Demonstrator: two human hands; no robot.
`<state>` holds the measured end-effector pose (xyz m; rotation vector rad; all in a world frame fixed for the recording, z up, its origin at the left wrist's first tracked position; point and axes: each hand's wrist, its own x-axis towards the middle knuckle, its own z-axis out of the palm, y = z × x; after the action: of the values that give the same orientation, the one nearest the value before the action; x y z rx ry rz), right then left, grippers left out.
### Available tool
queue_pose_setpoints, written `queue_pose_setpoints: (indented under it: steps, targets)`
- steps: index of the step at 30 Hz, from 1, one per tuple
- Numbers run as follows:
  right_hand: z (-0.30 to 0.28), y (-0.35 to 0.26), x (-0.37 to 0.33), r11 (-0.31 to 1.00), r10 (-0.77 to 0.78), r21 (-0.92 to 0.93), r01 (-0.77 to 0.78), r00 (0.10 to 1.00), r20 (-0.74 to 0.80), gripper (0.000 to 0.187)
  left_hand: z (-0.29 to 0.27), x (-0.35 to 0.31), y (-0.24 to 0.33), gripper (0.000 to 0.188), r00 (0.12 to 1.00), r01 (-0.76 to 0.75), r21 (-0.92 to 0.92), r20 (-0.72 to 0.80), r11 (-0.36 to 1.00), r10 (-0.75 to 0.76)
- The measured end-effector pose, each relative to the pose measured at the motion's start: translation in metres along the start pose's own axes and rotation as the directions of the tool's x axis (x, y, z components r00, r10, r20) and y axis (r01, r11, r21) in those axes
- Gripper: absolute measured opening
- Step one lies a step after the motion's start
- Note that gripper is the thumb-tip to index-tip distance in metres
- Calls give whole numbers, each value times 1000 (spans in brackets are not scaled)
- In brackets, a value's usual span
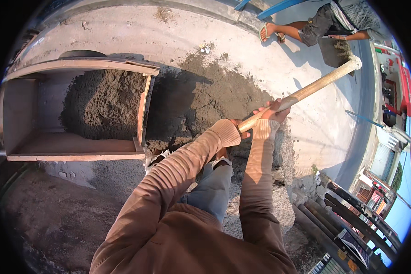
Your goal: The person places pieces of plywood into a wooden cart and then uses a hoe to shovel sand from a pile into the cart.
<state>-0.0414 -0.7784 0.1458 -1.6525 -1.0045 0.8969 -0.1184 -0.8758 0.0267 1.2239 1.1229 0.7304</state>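
Observation:
A hoe with a pale wooden handle (322, 83) slants up to the right across the view, its flat, dirt-caked blade (336, 52) at the far end. My right hand (276, 112) is closed around the handle partway along. Lower down, my left hand (243, 129) grips the handle near its butt end, partly hidden by the sleeve cuff. Below and left of my hands, a spread of wet grey mortar (219, 93) lies on the concrete. To the left stands a wooden box (73, 156) with a heap of the same dark mix (106, 102) inside.
Another person in shorts and flip-flops (311, 31) is at the upper right, beside the hoe's blade. A tyre (83, 54) shows behind the box. Dark pipes or poles (326, 212) and rubble lie at the lower right. A road (358, 132) runs along the right.

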Motion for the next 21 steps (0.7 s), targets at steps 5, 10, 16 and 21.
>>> queue_pose_setpoints:
  steps: [5, 10, 16, 21]
  targets:
    - [30, 249, 32, 729, 645, -207, -652, 756, -109, 58, 33, 32, -133, 34, 913, 141, 743, 158, 654, -377]
    - [-10, 388, 59, 264, 757, 157, -952, 306, 578, 35, 78, 37, -145, 45, 948, -225, 941, 271, 252, -165]
    - [-49, 269, -1, 144, 877, -80, -986, 90, 472, 29, 53, -17, 36, 41, 847, -198, 919, 336, 342, -413]
    - [-50, 164, -60, 161, 843, 278, -947, 278, 460, 45, -3, -141, 58, 38, 936, -221, 956, 264, 193, -235]
